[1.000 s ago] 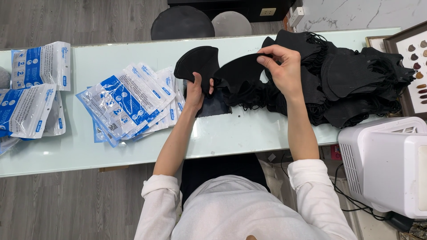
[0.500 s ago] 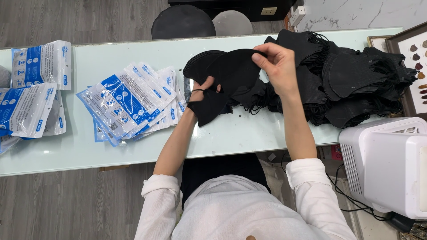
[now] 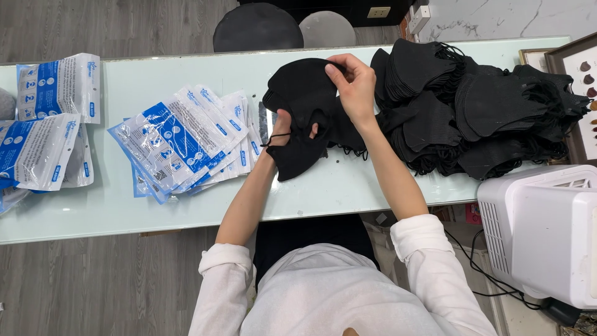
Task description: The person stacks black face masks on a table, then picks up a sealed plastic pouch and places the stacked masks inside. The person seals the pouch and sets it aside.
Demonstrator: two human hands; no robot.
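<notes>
The black masks (image 3: 305, 106) in hand were held just above the table (image 3: 186, 205), between the bags (image 3: 186, 140) on the left and the mask pile (image 3: 472, 112) on the right; they looked like a few folded fabric face masks taken together, though how many could not be counted, black lying on black. They seemed very light, soft and limp, likely to flop and slide apart unless pinched through all layers near a folded edge; the thin ear loops looked prone to snagging on neighbours. The right hand (image 3: 353, 87) pinched the upper edge of the bundle between thumb and fingertips, the other fingers curled close. The left hand (image 3: 287, 127) gripped the lower part from beneath, fingers largely buried in the fabric, so how tightly they were closed could not be told; a loop crossed its wrist. The pile was a loose heap of stacked masks with tangled loops, its right end running into a framed tray (image 3: 578, 74) that was cut off by the picture's edge. The bags were flat blue-and-white plastic pouches, fanned out; more pouches (image 3: 43, 124) lay at the far left, partly cut off. A white machine (image 3: 547, 236) stood at the lower right, its function unclear, a cable trailing below. Two round stools (image 3: 286, 28) showed beyond the table.
</notes>
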